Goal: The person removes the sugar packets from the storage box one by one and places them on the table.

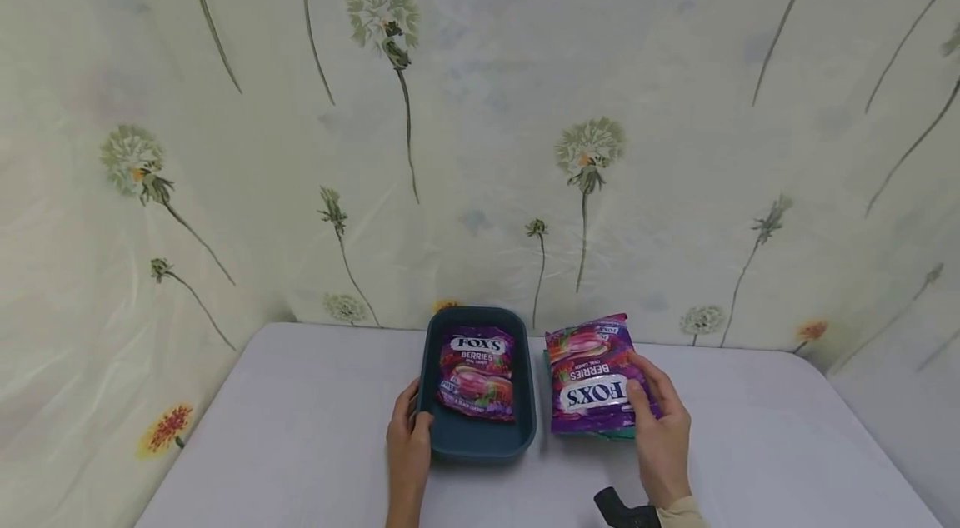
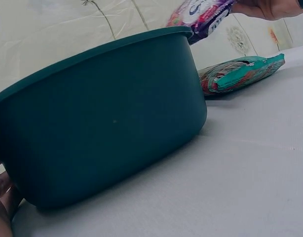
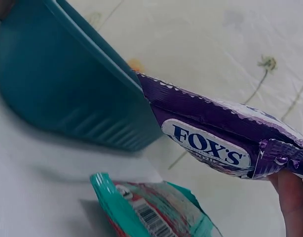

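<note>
A dark teal plastic tub (image 1: pixel 480 443) stands on the table, and my left hand (image 1: pixel 408 440) grips its left side, with the thumb at the rim. Inside the tub lies a purple Fox's Berries candy bag (image 1: pixel 477 374). My right hand (image 1: pixel 663 436) pinches the right edge of a second purple Fox's candy bag (image 1: pixel 592 374), whose lettering appears upside down in the head view. That bag is raised off the table, as both wrist views show. Beneath it a green-edged bag (image 2: pixel 245 71) with a barcode lies on the table, mostly covered in the head view.
The table (image 1: pixel 315 420) has a white cover. Behind it hangs a pale sheet (image 1: pixel 480 136) printed with dandelions. A black curved piece (image 1: pixel 626 510) sits at my right wrist, by the sleeve.
</note>
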Tool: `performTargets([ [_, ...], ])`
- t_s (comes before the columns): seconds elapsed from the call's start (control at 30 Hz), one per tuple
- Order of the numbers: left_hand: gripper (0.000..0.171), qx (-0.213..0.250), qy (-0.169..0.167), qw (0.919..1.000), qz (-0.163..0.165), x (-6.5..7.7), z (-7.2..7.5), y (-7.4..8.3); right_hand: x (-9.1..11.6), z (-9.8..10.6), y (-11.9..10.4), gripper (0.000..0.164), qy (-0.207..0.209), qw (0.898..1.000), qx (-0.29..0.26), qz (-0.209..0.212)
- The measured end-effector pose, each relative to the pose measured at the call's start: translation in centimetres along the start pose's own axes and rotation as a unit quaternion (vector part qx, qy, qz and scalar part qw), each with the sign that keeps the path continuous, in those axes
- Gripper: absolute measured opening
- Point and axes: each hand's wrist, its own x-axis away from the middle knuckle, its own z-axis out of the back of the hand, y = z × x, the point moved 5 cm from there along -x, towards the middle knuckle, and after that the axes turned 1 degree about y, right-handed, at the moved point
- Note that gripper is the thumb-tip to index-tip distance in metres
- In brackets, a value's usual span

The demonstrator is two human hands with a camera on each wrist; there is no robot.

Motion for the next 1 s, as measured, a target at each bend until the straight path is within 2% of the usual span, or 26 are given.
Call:
performTargets([
  [0.27, 0.047, 0.002, -0.003, 1.0000, -0.001, -0.1, 0.0, -0.1, -0.1, 0.8, 0.0, 0.037, 0.009, 1.000, 0.015, 0.007],
  [0.5, 0.048, 0.002, -0.004, 1.0000, 0.002, 0.0, 0.1, -0.1, -0.4, 1.7, 0.3, 0.038, 0.018, 0.999, 0.035, -0.007],
  [1.0, 0.048, -0.007, -0.003, 1.0000, 0.003, 0.0, 0.0, -0.2, -1.3, 3.7, 1.0, 0.037, 0.041, 0.999, 0.025, -0.005],
])
